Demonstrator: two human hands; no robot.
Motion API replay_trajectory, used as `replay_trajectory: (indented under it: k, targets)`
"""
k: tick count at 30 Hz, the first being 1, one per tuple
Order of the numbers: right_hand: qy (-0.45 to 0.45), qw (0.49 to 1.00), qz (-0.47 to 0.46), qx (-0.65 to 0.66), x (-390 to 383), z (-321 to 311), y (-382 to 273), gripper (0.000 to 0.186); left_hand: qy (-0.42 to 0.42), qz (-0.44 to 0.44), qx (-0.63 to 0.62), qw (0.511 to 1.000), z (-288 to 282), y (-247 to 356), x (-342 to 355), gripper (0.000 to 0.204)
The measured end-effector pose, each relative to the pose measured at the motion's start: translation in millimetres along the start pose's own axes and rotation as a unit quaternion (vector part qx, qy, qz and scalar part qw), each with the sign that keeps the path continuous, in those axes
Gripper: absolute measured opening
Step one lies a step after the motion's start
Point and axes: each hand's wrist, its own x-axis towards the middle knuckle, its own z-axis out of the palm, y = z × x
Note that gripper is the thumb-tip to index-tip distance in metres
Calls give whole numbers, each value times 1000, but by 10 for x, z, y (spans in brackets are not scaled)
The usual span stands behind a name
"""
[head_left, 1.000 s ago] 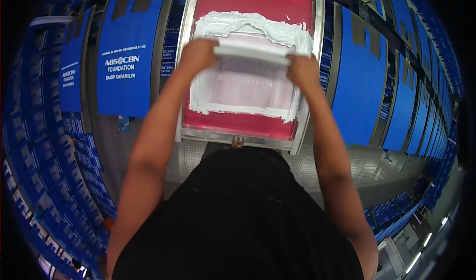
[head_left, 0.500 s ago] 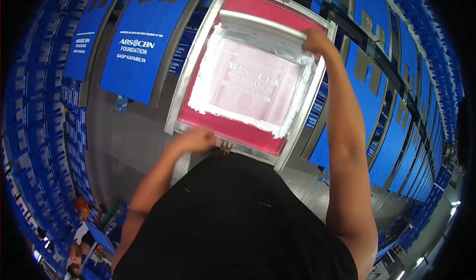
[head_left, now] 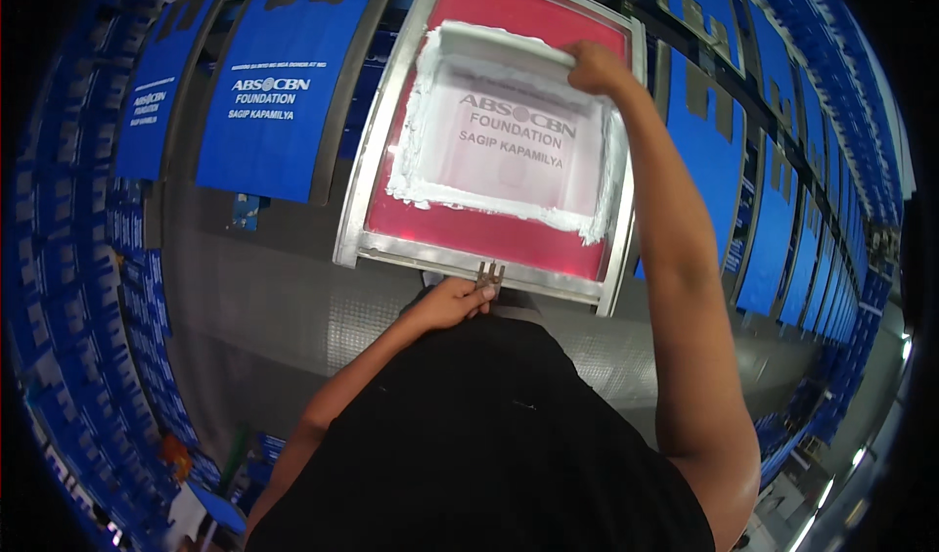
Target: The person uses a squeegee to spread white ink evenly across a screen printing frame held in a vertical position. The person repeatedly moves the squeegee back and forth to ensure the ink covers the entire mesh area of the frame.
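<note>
A screen-printing frame (head_left: 611,210) with silvery metal sides and a red mesh border lies before me. White ink (head_left: 440,200) rings its pale printing window, through which grey lettering shows. My right hand (head_left: 597,70) is closed on the right end of a squeegee (head_left: 504,42), which lies across the far side of the window, its edge smeared with white. At the frame's near edge, my left hand (head_left: 460,303) pinches a small metal bracket (head_left: 491,276), its fingertips partly hidden behind the bracket.
Blue fabric panels (head_left: 269,92) with printed lettering lie on dark boards to the left. More blue panels (head_left: 704,151) run along the right. A grey surface (head_left: 264,268) stretches beneath the frame, and stacked blue pieces (head_left: 68,308) fill the far left side.
My left hand has come right, onto the bracket at the frame's near edge. The right hand still holds the squeegee at the far side. Lettering under the mesh has turned from pale to grey.
</note>
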Motion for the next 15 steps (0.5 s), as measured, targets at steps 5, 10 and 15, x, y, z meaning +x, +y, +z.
replay_trajectory:
  k: [5, 10, 15]
  targets:
    - [15, 1000, -7, -4, -1673, 514, -791, 42, 26, -17, -51, 998, 102, 178, -40, 45]
    - [70, 997, -1, 27, -2473, 890, -1073, 40, 49, -79, 24, 995, 117, 88, 75, 43]
    - [104, 994, 9, 38, -2364, 608, -708, 47, 112, -99, 74, 986, 105, -360, 234, 53]
